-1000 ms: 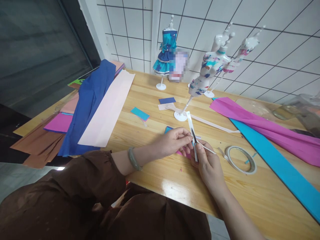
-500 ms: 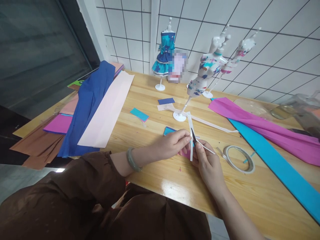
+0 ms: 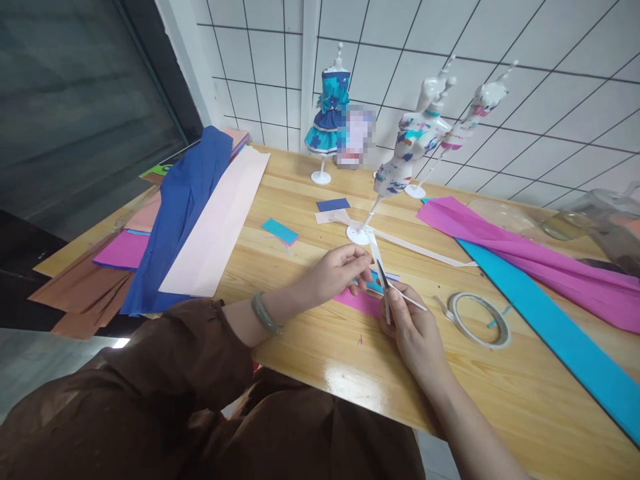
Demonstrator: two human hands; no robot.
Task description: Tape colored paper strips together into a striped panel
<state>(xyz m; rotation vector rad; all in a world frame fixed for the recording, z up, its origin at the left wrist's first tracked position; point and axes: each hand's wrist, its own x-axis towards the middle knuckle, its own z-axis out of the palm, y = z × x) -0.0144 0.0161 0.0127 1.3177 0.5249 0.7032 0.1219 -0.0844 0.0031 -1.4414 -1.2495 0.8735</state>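
Note:
My left hand (image 3: 334, 270) pinches a narrow white paper strip (image 3: 373, 244) just above the wooden table (image 3: 320, 347). My right hand (image 3: 413, 328) is closed on small dark-bladed scissors (image 3: 382, 275), whose blades meet the strip's lower part. A thin white sliver (image 3: 411, 299) sticks out to the right of that hand. Under the hands lie a pink paper piece (image 3: 356, 301) and a teal piece (image 3: 371, 285).
A tape roll (image 3: 480, 320) lies right of my hands. Beyond it lie a magenta sheet (image 3: 530, 257) and a cyan strip (image 3: 555, 330). Doll mannequins (image 3: 411, 150), one in a blue dress (image 3: 327, 110), stand at the back. Blue cloth (image 3: 185, 207) and pale pink paper (image 3: 220, 217) lie left.
My left hand has moved left and a little up along the strip, uncovering the pink piece beneath. The strip now leans further left. The right hand stays almost still.

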